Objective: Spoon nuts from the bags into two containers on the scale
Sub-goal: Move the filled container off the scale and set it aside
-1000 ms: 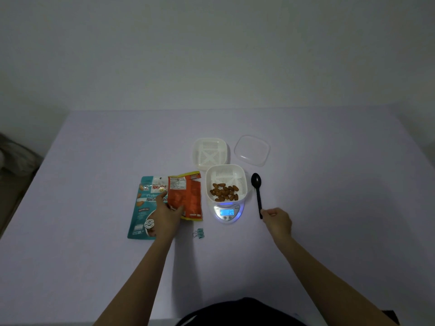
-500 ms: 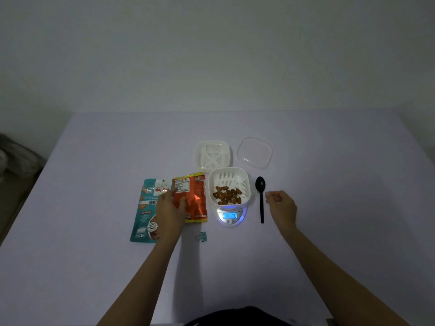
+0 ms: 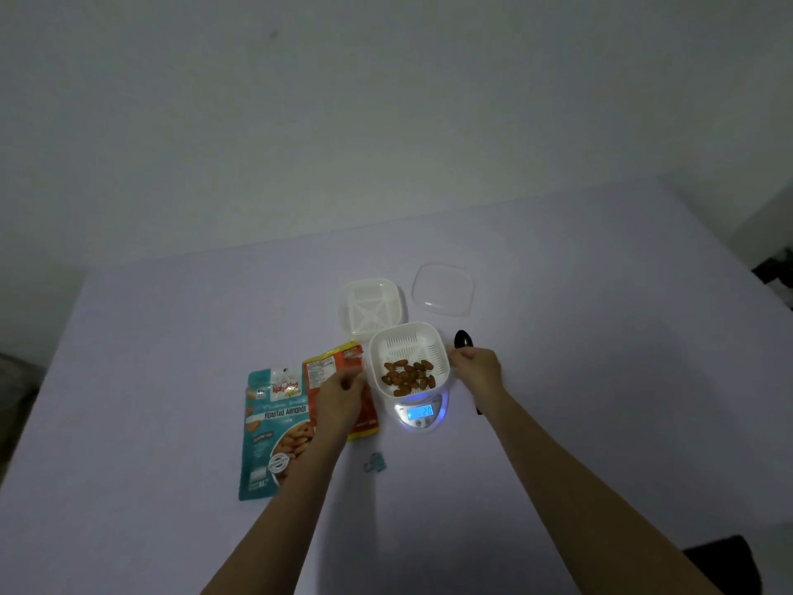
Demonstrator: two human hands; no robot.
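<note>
At the middle of the lavender tabletop point(image 3: 600, 337) a small digital scale point(image 3: 403, 416) stands with its blue display lit, and a white perforated container point(image 3: 407, 332) sits on it holding a loose heap of almonds point(image 3: 407, 377). The right hand point(image 3: 478, 369) is at the container's right rim with its fingers curled and the tips touching the edge; I cannot tell whether they grip it. The left hand point(image 3: 341, 395) hovers over the orange bag point(image 3: 364, 416), fingers loosely curled around nothing, just beside the left rim. A teal bag of roasted almonds point(image 3: 274, 427) lies flat left of the orange one. A black spoon point(image 3: 462, 339) lies partly under the right hand. Behind the scale rest a second white container point(image 3: 372, 309) and a clear lid point(image 3: 443, 289); a teal binder clip point(image 3: 374, 462) lies nearer the person.
</note>
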